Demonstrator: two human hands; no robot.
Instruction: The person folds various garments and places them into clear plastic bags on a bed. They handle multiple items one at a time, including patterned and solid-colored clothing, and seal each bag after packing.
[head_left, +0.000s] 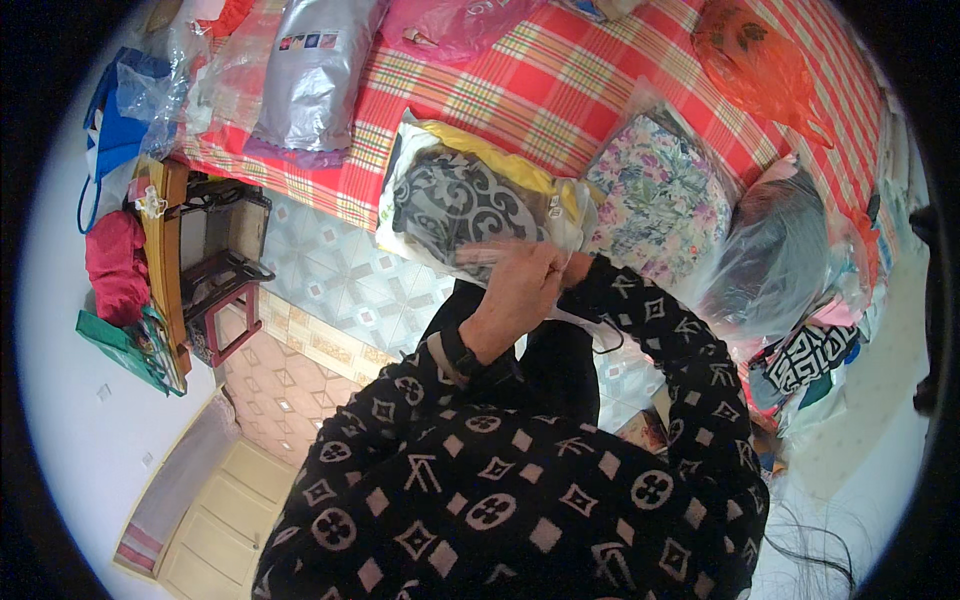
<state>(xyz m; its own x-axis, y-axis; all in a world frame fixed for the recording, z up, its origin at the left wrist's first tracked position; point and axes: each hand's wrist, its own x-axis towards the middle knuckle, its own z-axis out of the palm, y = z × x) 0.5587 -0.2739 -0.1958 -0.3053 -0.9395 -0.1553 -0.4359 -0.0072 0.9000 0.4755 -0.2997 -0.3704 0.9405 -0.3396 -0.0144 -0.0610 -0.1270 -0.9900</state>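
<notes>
A plastic bag with a transparent front (465, 202) rests on the edge of the bed; dark fabric with a grey scroll pattern shows inside, with yellow along its far side. My left hand (517, 289), a dark band on its wrist, lies across the near side of the bag at its right part. The fingers reach over the clear plastic, and whether they grip it is unclear. Behind it, my right hand (576, 271) is mostly hidden at the bag's right end, so its hold cannot be made out. Touching that end is a bagged floral cloth (660, 195).
On the plaid bedspread (480, 94) lie a silver package (315, 75), a pink bag (450, 26), a red plastic bag (757, 67) and a clear bag of dark fabric (776, 240). Left of the tiled floor (337, 262) stands a wooden piece of furniture (171, 270).
</notes>
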